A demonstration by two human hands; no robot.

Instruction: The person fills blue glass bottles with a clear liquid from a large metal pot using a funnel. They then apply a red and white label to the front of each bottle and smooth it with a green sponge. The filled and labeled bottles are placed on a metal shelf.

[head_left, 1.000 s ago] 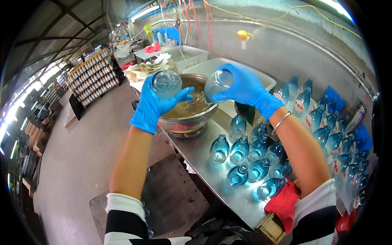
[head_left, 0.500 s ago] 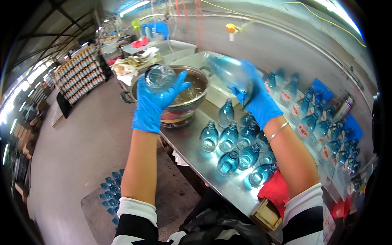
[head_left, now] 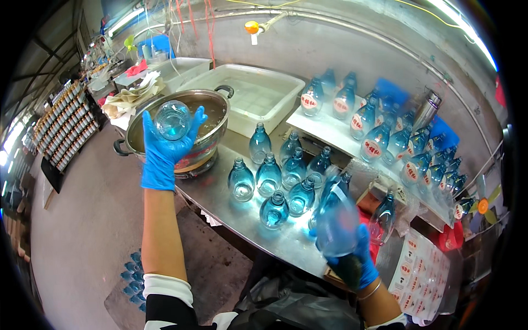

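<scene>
Your left hand (head_left: 165, 146) is curled around a bottle (head_left: 172, 120) over the pot (head_left: 187, 144); your right hand (head_left: 352, 258) is wrapped around another bottle (head_left: 335, 220) at the worktop's (head_left: 231, 203) near edge; keep both upright, clear of the standing bottles (head_left: 272, 179).

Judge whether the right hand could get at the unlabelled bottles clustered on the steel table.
Probably not yet: the right hand already holds a bottle, though the cluster stands open just beside it.
</scene>
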